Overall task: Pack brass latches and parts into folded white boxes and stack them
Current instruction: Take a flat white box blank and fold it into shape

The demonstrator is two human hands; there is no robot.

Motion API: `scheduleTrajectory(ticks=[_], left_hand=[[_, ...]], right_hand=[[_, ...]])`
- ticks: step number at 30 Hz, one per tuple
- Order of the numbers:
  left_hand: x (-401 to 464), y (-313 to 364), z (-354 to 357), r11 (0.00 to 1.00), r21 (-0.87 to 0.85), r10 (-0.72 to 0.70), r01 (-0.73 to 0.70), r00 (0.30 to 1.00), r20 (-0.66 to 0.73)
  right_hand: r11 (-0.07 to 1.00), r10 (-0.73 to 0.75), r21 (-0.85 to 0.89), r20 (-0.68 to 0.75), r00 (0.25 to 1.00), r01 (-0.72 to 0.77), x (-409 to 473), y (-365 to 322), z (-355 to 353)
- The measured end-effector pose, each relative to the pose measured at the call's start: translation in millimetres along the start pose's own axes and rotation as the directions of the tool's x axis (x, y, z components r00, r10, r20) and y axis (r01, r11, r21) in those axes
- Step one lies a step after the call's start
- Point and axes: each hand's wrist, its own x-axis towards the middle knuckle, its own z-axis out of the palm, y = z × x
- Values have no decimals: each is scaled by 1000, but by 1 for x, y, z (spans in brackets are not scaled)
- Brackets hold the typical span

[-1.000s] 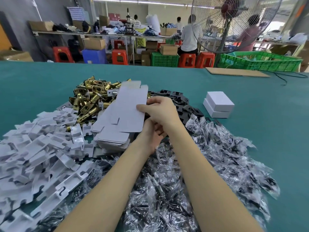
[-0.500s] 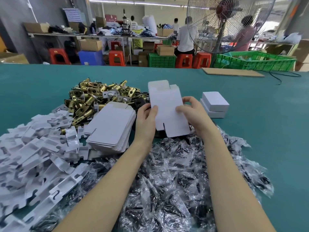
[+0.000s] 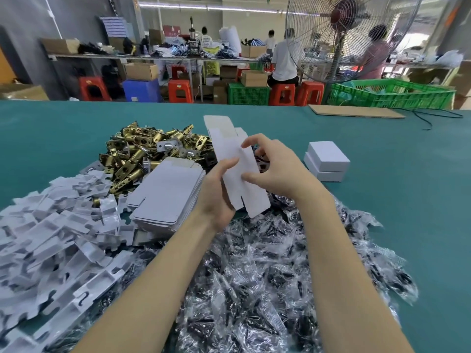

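The green table (image 3: 76, 128) ran out of frame on every side. A heap of clear parts bags (image 3: 267, 276) hid it near the arms. White inserts (image 3: 51, 238) were cut off at left. Brass latches (image 3: 142, 151) lay behind the flat box stack (image 3: 168, 194). Two closed boxes (image 3: 327, 161) sat stacked at right. Above the bags, a half-opened white box blank (image 3: 239, 171) was pinched by the left hand (image 3: 216, 194) and right hand (image 3: 277, 169), fingers clamped on its edges.

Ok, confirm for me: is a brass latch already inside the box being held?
No, the box blank held by both hands is unfolded, with nothing in it.
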Motion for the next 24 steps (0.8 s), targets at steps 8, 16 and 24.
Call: scheduleTrajectory(ticks=[8, 16, 24], left_hand=[[-6, 1, -1, 997, -67, -41, 45, 998, 55], [-7, 0, -1, 997, -64, -26, 35, 991, 134], [-11, 2, -3, 997, -34, -58, 68, 967, 247]], right_hand=[[998, -50, -34, -41, 998, 49, 1, -27, 8], [998, -11, -71, -203, 979, -4, 6, -27, 8], [990, -103, 80, -171, 980, 118, -2, -34, -12]])
